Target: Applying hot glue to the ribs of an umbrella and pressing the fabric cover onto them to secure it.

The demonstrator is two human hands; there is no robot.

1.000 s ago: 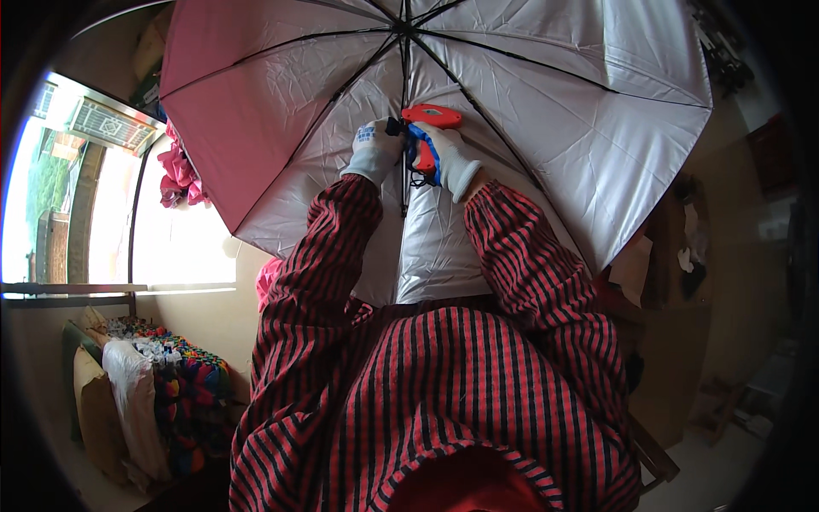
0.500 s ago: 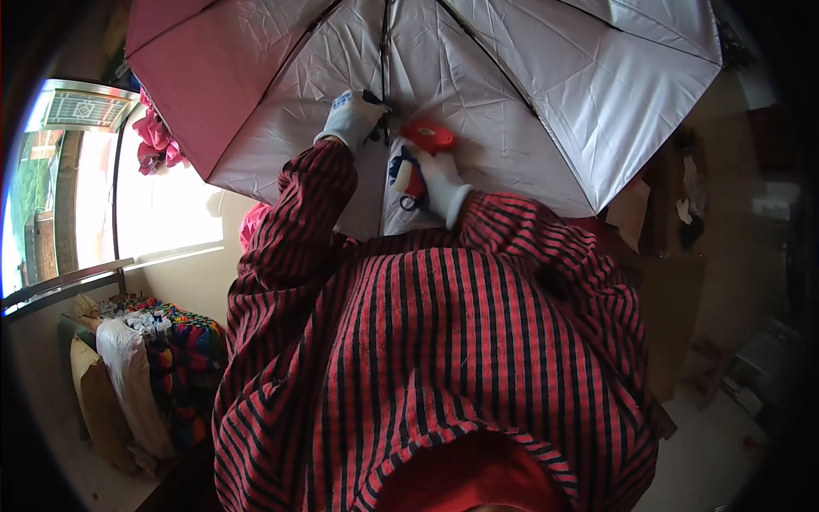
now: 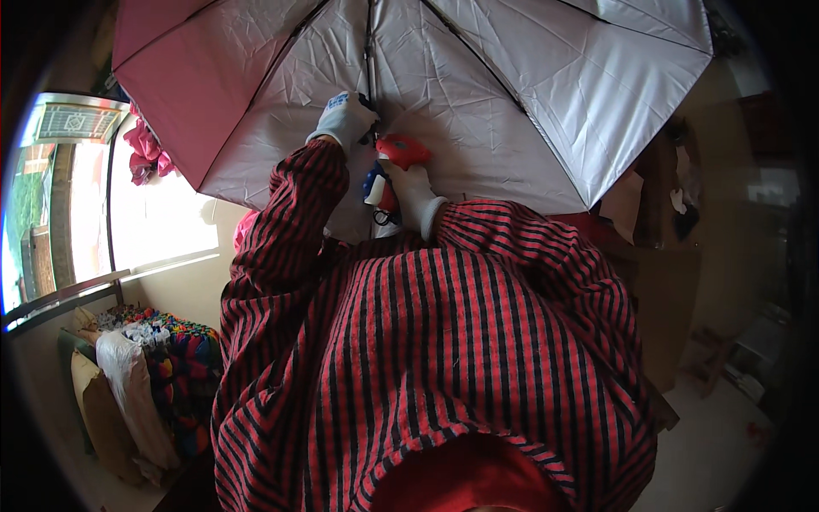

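Umbrella [image 3: 478, 94] fills the top of the view, open, its silver lining and dark ribs facing down, a pink panel at its left. The gloved left hand [image 3: 343, 119] is closed round the central shaft [image 3: 369, 60] where the ribs meet. Just beside it, the gloved right hand [image 3: 415, 189] is wrapped round a red-and-blue handle [image 3: 391, 166] with a white tip. By the bright window [image 3: 77, 222], a heap of multicoloured cloth [image 3: 175, 358] lies beside pale bundles; no container or label can be made out.
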